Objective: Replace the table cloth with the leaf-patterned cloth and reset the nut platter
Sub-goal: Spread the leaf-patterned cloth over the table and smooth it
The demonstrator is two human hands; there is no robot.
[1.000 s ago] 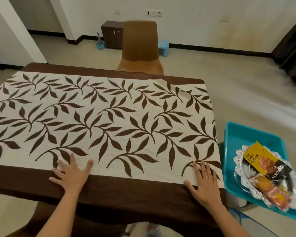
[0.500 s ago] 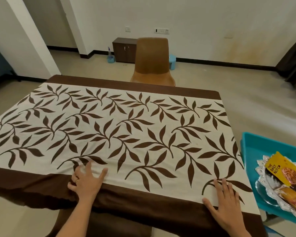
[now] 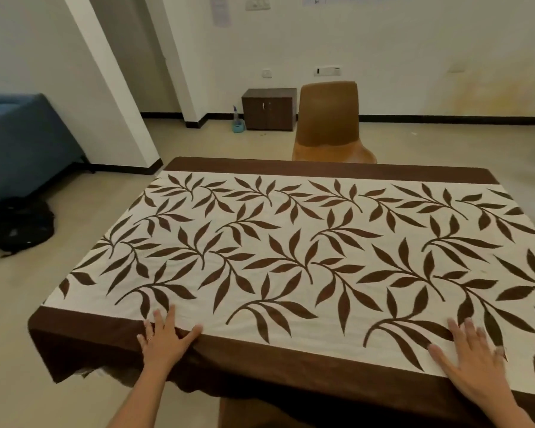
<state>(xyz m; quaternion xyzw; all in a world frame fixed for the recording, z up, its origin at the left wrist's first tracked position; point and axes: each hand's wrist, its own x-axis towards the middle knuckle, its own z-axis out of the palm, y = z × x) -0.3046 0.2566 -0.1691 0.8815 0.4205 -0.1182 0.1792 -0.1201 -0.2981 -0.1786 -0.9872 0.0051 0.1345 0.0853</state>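
Cloth: the cream fabric cloth with brown leaf pattern and dark brown border point(image 3: 291, 257) lies spread over the whole table top. Its near border hangs over the edge and is a little bunched at the left.
Left hand: the left hand point(image 3: 164, 338) lies flat with straight, spread fingers, pressing where the cream part meets the border and gripping nothing.
Right hand: the right hand point(image 3: 473, 356) is also flat and spread on the near right part, holding nothing.
Reason: I think two palms set well apart stretch the fabric smooth and stop it sliding.
Nut platter: not in view, so I judge resetting it remains to do.
Around: a brown plastic chair point(image 3: 329, 122) stands at the far side and a small dark wooden cabinet point(image 3: 269, 109) by the wall. A blue sofa point(image 3: 22, 140) and a black bag point(image 3: 22, 227) are at the left.
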